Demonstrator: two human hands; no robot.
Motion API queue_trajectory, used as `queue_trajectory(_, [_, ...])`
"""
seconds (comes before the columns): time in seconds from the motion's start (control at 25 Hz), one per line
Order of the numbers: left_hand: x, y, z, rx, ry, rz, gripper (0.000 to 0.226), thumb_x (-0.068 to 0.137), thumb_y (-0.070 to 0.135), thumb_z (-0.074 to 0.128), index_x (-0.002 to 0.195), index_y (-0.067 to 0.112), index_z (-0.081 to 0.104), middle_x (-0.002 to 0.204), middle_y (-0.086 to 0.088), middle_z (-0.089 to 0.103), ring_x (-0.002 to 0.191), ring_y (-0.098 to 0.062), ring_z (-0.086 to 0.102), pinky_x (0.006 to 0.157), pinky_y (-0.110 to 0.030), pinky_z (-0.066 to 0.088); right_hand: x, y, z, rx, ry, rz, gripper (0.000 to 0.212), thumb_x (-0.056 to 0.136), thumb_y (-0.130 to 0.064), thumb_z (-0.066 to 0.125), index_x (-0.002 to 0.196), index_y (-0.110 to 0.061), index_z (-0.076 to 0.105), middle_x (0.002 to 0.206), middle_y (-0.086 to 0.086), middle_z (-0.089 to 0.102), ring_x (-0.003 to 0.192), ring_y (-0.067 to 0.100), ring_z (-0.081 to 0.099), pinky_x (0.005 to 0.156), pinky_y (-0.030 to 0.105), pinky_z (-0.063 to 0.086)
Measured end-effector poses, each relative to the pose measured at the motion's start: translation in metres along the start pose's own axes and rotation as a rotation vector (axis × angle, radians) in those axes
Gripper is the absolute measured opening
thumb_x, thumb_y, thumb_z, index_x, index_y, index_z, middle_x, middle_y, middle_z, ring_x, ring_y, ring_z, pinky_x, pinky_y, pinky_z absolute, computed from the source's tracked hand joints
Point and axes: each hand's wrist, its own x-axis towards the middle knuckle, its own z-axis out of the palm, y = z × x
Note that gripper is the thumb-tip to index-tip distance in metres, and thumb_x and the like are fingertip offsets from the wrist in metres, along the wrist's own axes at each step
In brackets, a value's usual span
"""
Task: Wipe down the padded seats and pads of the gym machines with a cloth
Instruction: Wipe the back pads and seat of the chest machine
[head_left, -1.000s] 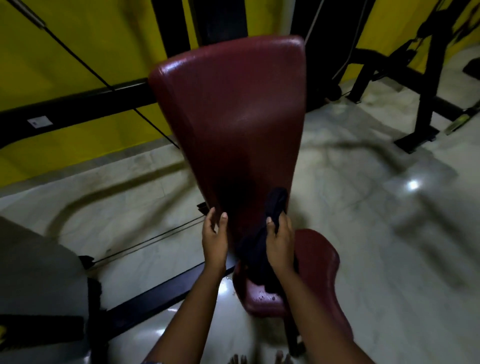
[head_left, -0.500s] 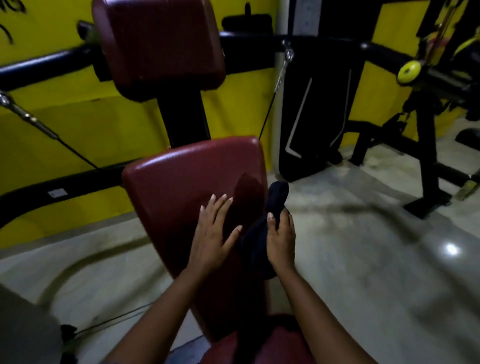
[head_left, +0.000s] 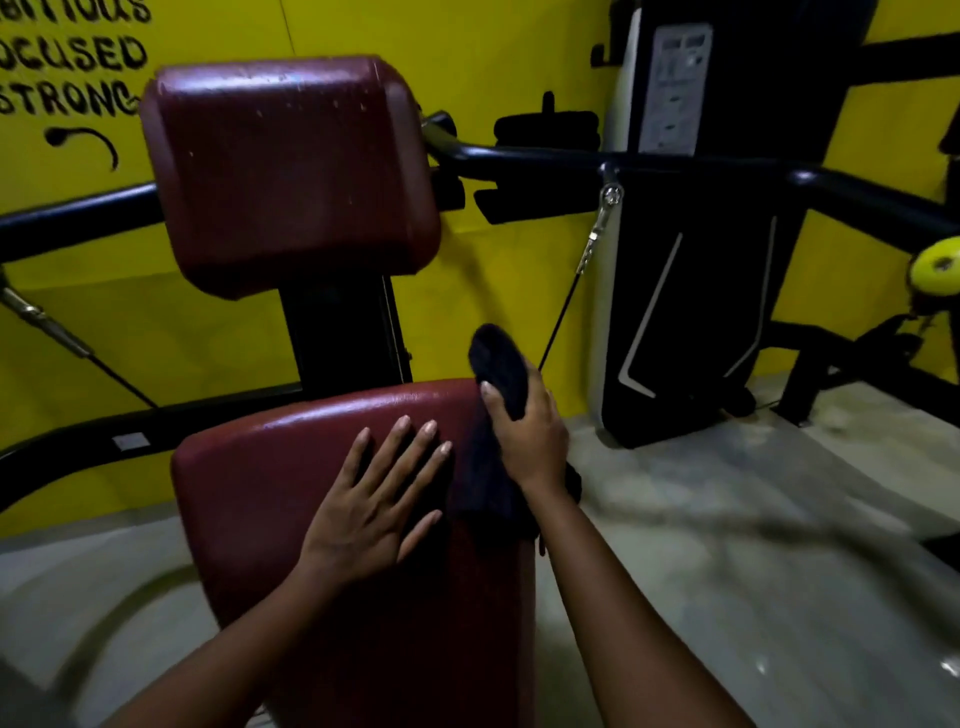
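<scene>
Left hand (head_left: 375, 499) lies flat on the lower pad (head_left: 249, 499), fingers straight and spread, holding nothing; right hand (head_left: 527, 441) grips a dark cloth (head_left: 496, 358) at the pad's upper right corner, fingers curled round it; cloth stands above the fist and hangs below it against the pad's right edge; upper pad (head_left: 291, 171) sits above on a black post (head_left: 343, 338); yellow wall (head_left: 208, 332) behind.
</scene>
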Motion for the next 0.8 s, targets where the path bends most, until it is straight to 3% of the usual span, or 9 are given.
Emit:
queue_trajectory(0.16, [0.000,0.001,0.002,0.014,0.009,-0.009,0.060,0.097,0.047,0.025,0.148,0.015,0.026,0.153,-0.011,0.029,0.142,-0.029,0.023,0.111,-0.053,0.024,-0.032,0.040,0.008,0.315,0.073,0.214,0.089,0.067,-0.078,0.031,0.125,-0.015,0.053,0.119,0.005,0.063,0.111,0.024,0.058,0.089,0.031,0.044])
queue_trajectory(0.32, [-0.002,0.003,0.005,0.039,0.023,-0.005,0.060,0.097,0.047,0.027,0.147,0.015,0.029,0.153,-0.011,0.028,0.142,-0.029,0.023,0.112,-0.053,0.023,-0.088,0.076,0.020,0.330,0.048,0.413,0.095,0.064,-0.089,0.028,0.104,-0.010,0.060,0.100,0.008,0.064,0.098,0.027,0.061,0.083,0.036,0.046])
queue_trajectory(0.44, [0.000,0.001,0.003,0.059,0.016,-0.007,0.060,0.096,0.047,0.029,0.147,0.016,0.029,0.153,-0.010,0.028,0.143,-0.028,0.023,0.113,-0.052,0.022,-0.075,0.059,0.012,0.323,0.108,0.371,0.066,0.089,-0.064,0.035,0.120,-0.008,0.056,0.115,0.011,0.061,0.111,0.029,0.055,0.088,0.030,0.040])
queue_trajectory(0.56, [-0.005,0.008,0.001,0.009,0.034,-0.081,0.058,0.097,0.047,0.026,0.148,0.018,0.027,0.154,-0.008,0.027,0.143,-0.026,0.021,0.115,-0.049,0.015,-0.049,0.028,0.007,0.209,0.149,0.305,0.051,0.097,-0.045,0.038,0.135,-0.011,0.043,0.132,0.009,0.052,0.121,0.028,0.047,0.083,0.026,0.031])
queue_trajectory(0.64, [-0.025,0.032,0.009,-0.042,0.056,-0.153,0.058,0.097,0.046,0.025,0.148,0.017,0.026,0.156,-0.006,0.022,0.144,-0.025,0.019,0.116,-0.049,0.010,-0.052,0.028,0.016,0.157,0.220,0.292,0.054,0.096,-0.048,0.038,0.138,-0.014,0.039,0.135,0.008,0.051,0.122,0.028,0.047,0.081,0.028,0.032])
queue_trajectory(0.72, [-0.061,0.059,0.022,-0.030,0.048,-0.152,0.060,0.097,0.048,0.025,0.149,0.019,0.021,0.159,-0.003,0.010,0.146,-0.024,0.010,0.117,-0.048,0.004,-0.075,0.044,0.028,0.170,0.329,0.316,0.060,0.093,-0.057,0.036,0.132,-0.014,0.046,0.128,0.008,0.057,0.117,0.028,0.051,0.075,0.026,0.029])
queue_trajectory(0.8, [-0.088,0.072,0.031,0.022,0.054,-0.106,0.062,0.097,0.050,0.025,0.150,0.020,0.015,0.160,-0.002,0.001,0.147,-0.023,0.001,0.117,-0.047,0.000,-0.102,0.068,0.041,0.197,0.414,0.353,0.078,0.080,-0.070,0.025,0.129,-0.015,0.050,0.125,0.008,0.060,0.113,0.026,0.055,0.076,0.024,0.031])
